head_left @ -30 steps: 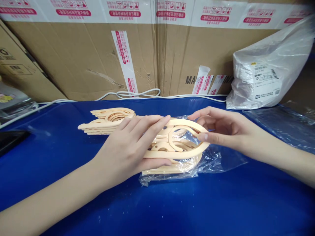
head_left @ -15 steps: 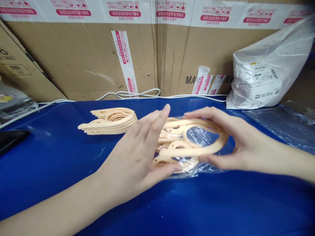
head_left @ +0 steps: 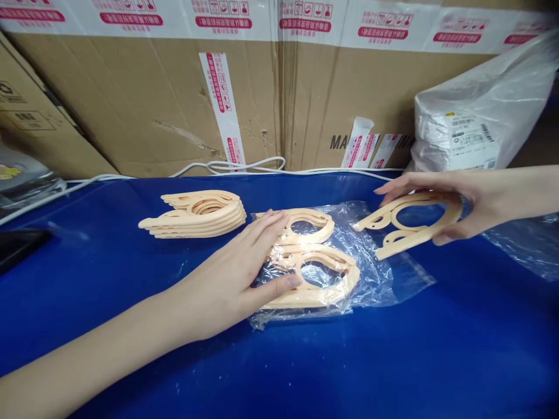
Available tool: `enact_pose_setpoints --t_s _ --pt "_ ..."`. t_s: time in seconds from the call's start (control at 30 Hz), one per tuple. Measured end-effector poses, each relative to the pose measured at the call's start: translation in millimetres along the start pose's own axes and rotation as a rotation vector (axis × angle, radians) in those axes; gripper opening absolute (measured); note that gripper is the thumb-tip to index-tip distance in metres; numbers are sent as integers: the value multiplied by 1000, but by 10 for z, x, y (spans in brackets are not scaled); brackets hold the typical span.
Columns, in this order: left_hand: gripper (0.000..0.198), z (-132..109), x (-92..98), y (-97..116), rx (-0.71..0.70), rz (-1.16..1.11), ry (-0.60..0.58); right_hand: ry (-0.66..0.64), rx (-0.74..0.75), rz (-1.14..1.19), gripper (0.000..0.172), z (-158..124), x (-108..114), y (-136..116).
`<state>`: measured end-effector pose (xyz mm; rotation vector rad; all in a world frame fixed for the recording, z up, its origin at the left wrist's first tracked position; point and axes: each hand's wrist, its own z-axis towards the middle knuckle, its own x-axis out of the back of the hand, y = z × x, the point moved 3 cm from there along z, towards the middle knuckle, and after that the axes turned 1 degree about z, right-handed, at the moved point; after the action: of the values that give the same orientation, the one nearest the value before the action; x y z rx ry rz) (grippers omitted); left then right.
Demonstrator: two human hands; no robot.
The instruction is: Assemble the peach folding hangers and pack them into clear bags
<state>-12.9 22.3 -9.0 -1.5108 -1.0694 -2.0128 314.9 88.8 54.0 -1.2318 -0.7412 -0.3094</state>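
Note:
Cream folding clothes hangers, all folded up, lie in front of me. My right hand [head_left: 469,201] grips one folding hanger [head_left: 417,235] by its rounded end, raised at the right with its two tips pointing left. Fingers outstretched, my left hand [head_left: 244,267] lies over the left part of a clear plastic bag [head_left: 375,285]. Folded hangers [head_left: 336,291] are inside this bag in two rows, their left ends partly hidden under the hand. Beyond my left hand sits a neat stack of several folded hangers [head_left: 209,224], outside the bag.
Cardboard boxes [head_left: 152,105] stand along the back of the blue table surface [head_left: 305,366], a white cable [head_left: 244,169] at their foot. A white plastic parcel [head_left: 463,128] is at the back right, with clear film [head_left: 528,244] nearby. A dark object [head_left: 21,247] lies at the left edge.
My right hand has moved right and away from the bag with the folding hanger. My left hand has flattened down onto the bag, and more of the bagged hangers now show.

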Motion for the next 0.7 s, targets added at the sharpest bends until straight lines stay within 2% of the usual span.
enact_pose_setpoints --t_s 0.17,0.33,0.53,0.7 --pt "74 -6 -7 -5 -5 -15 13 -99 17 20 56 -97 -268 -125" --pt "75 -10 -19 -9 2 -29 4 -390 12 -10 68 -71 -430 -119" --pt "70 -11 -16 -1 -24 -34 40 -349 211 -102 80 -54 -725 -163" --pt "66 -13 -13 9 -24 -51 44 -411 199 -117 90 -41 -571 -102"
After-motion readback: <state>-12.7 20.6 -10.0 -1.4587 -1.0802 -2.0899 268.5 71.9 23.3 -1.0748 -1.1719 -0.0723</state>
